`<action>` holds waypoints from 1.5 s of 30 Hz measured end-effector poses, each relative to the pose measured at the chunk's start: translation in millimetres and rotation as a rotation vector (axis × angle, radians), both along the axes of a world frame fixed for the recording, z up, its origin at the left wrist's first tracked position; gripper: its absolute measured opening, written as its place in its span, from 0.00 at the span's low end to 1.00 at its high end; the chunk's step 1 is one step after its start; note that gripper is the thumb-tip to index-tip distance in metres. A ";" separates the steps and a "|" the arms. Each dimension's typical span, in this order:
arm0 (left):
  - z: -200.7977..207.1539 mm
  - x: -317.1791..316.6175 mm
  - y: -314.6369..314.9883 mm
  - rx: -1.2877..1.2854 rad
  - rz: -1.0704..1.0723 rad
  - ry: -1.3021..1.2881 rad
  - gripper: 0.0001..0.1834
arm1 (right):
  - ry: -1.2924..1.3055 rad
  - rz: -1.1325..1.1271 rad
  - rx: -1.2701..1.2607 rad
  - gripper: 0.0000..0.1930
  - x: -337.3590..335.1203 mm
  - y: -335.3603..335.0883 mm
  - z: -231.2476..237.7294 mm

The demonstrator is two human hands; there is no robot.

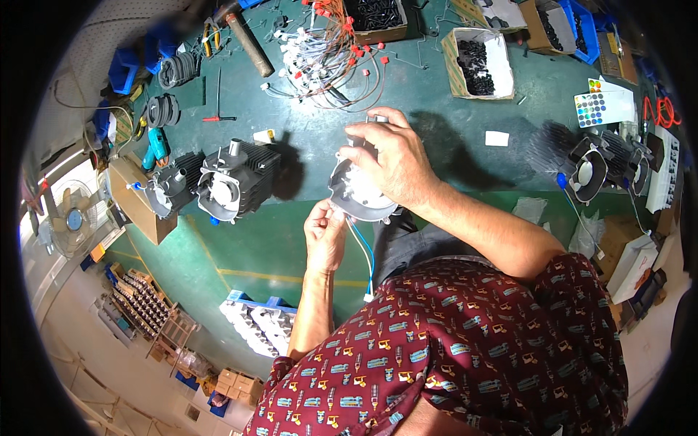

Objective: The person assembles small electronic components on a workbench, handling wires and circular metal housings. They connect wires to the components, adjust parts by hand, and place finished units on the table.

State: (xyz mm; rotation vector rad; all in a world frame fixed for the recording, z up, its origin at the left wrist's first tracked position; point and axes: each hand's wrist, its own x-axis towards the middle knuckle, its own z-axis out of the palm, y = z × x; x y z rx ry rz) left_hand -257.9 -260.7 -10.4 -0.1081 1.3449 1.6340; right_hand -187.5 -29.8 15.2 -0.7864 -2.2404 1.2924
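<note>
Two hands [325,236] [398,160] holding rounded metal housing [369,214], thin wires [372,258], ribbed grey castings [256,166]

A grey metal housing [371,212], with a rounded, bowl-like face and brightly lit interior, is held up with its hollow toward the camera; its 1 o'clock side is covered. From near its 6 o'clock rim, blue and pale wires [373,260] hang between 5 and 6 o'clock, ending in a white connector [368,297].
</note>
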 end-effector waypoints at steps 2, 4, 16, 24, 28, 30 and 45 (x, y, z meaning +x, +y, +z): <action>-2.4 -3.3 3.0 -0.017 -0.017 0.069 0.14 | 0.028 -0.002 0.002 0.14 1.2 1.3 -2.8; -7.1 -11.3 4.2 0.011 -0.065 0.092 0.14 | 0.076 -0.004 -0.006 0.15 2.8 5.1 -7.5; 0.5 -1.4 16.5 -0.119 0.048 0.120 0.13 | 0.020 -0.054 -0.035 0.17 8.9 5.2 -1.7; 16.8 6.6 24.3 -0.221 -0.074 0.526 0.16 | 0.008 -0.087 -0.033 0.16 -0.7 5.7 -2.6; 0.6 4.1 18.8 -0.350 -0.148 0.788 0.14 | -0.007 -0.094 -0.005 0.16 -10.0 -1.8 -4.0; -2.5 0.8 15.1 -0.432 -0.218 0.915 0.12 | -0.032 -0.083 0.008 0.16 -13.4 -3.5 -2.2; 18.6 -11.5 20.1 -0.275 -0.106 0.425 0.14 | -0.032 -0.050 0.002 0.16 -16.8 -1.7 0.9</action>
